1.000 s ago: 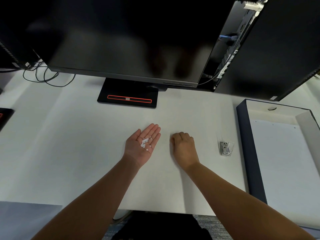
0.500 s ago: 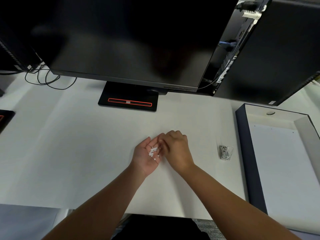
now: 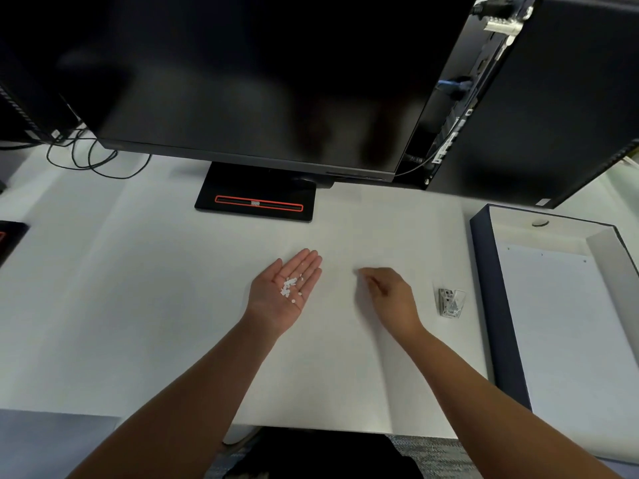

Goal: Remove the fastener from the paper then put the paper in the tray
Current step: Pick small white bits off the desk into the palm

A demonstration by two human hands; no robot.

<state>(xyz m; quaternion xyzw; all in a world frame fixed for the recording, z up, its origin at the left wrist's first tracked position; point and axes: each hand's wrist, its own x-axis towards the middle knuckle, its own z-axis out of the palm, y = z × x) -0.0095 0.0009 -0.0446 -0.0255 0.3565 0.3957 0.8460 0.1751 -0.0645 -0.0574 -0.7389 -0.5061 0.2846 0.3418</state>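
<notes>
My left hand (image 3: pixel 284 292) lies palm up over the desk with its fingers flat, and several small white bits (image 3: pixel 289 287) rest in the palm. To its right, my right hand (image 3: pixel 389 297) rests on the large white paper (image 3: pixel 345 357), its fingertips pinched together and pointing down at the sheet. Whether it holds a bit is hidden. A small clear and metal fastener (image 3: pixel 450 302) lies on the paper just right of that hand. The dark blue tray (image 3: pixel 484 288) stands at the far right with a white sheet (image 3: pixel 560 333) inside.
A black monitor (image 3: pixel 242 81) on a stand (image 3: pixel 256 200) hangs over the back of the desk, with a second dark screen (image 3: pixel 560 98) at the right. Loose cables (image 3: pixel 93 160) lie at the back left. The desk's front edge is near my body.
My right hand went from the desk to my left palm, then came back to the paper on the right. The left palm stayed up with the white bits in it.
</notes>
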